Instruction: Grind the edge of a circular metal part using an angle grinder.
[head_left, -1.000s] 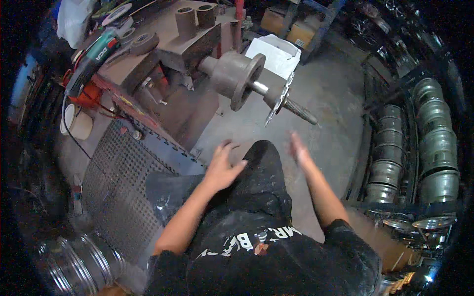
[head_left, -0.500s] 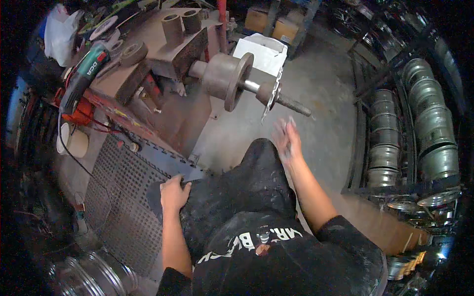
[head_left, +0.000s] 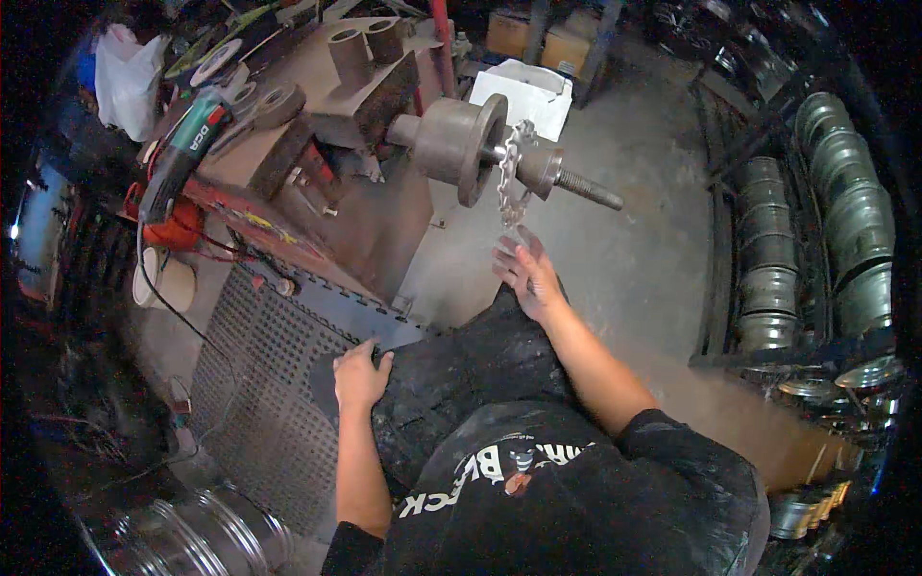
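Observation:
A steel shaft carries a heavy round flange (head_left: 468,149), a tapered cone (head_left: 540,173) and a threaded end (head_left: 591,189). Around the shaft, between flange and cone, sits a thin silver ring with a scalloped edge (head_left: 508,182), seen nearly edge-on and tilted. Just below the ring's lower edge is my right hand (head_left: 530,276), fingers spread and holding nothing; whether a fingertip touches the metal I cannot tell. My left hand (head_left: 362,376) rests on my dark-trousered left thigh, fingers loosely apart.
A green and black angle grinder (head_left: 187,144) lies on the brown bench (head_left: 245,158) at left, its cable hanging down. Metal wheel rims (head_left: 845,202) are racked at right, and more (head_left: 192,533) lie lower left. A perforated mat (head_left: 259,355) covers floor by the bench.
The silver ring has shifted left along the shaft, from the cone to the flange side. My right hand has moved left toward it. My left hand stays on my thigh.

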### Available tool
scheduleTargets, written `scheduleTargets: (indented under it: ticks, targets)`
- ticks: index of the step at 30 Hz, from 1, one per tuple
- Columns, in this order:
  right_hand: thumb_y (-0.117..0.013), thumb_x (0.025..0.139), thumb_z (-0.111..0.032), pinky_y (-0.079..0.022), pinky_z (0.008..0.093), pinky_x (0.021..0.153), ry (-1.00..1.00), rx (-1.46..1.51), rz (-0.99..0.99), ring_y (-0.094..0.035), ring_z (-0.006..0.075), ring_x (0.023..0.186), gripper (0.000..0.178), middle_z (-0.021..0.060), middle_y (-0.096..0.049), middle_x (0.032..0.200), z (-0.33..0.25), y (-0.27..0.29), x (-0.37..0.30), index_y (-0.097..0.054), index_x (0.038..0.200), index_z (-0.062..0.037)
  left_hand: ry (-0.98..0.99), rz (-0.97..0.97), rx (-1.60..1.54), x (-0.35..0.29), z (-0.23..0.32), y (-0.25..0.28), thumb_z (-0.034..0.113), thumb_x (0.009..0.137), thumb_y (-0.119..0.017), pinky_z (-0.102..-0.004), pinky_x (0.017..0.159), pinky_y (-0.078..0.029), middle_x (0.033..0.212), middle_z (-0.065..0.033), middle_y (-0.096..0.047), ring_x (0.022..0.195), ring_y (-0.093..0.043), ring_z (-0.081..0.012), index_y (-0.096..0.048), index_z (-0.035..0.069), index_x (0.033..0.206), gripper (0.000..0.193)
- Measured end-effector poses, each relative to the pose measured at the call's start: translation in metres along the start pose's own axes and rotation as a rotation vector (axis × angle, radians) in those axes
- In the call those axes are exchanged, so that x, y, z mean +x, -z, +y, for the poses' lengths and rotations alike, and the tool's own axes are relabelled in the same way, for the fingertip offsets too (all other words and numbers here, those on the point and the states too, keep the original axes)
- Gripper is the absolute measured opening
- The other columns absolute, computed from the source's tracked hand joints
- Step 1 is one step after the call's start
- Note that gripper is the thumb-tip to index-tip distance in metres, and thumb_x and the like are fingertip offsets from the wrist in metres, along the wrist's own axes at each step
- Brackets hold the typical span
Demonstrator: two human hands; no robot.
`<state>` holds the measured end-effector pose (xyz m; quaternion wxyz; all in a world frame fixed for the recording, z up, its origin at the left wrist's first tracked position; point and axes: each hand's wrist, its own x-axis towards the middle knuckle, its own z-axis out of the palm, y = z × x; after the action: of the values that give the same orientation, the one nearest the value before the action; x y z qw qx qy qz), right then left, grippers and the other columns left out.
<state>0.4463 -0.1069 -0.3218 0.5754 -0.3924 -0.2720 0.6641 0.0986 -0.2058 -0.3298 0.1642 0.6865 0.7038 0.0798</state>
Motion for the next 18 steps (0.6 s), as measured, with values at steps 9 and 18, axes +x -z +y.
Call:
scheduleTargets:
  ticks: [9,18]
  targets:
    - [-0.084,0.087,-0.026,-0.042,0.0404,0.11,0.35,-0.08,0.287,-0.059,0.0217,0.12,0.068,0.0107,-0.058,0.135,-0.069,-0.009,0.046,-0.049,0.139,-0.0018,0.005,-0.107,0.087,0.017,0.019,-0.004,0.041,0.092,-0.068,-0.0473,0.105,-0.042,0.121,-0.0168,-0.071,0.116,-0.064,-0.0336,-0.068,0.007,0.126,0.047]
    - [-0.084,0.086,-0.025,-0.048,0.0431,0.098,0.429,0.086,0.147,-0.063,0.0252,0.115,0.055,0.0063,-0.064,0.127,-0.082,-0.017,0.06,-0.054,0.131,-0.0127,0.059,-0.134,0.053,0.007,0.01,-0.001,0.041,0.093,-0.067,-0.0481,0.104,-0.042,0.116,-0.0192,-0.072,0.116,-0.064,-0.0344,-0.068,0.008,0.126,0.047]
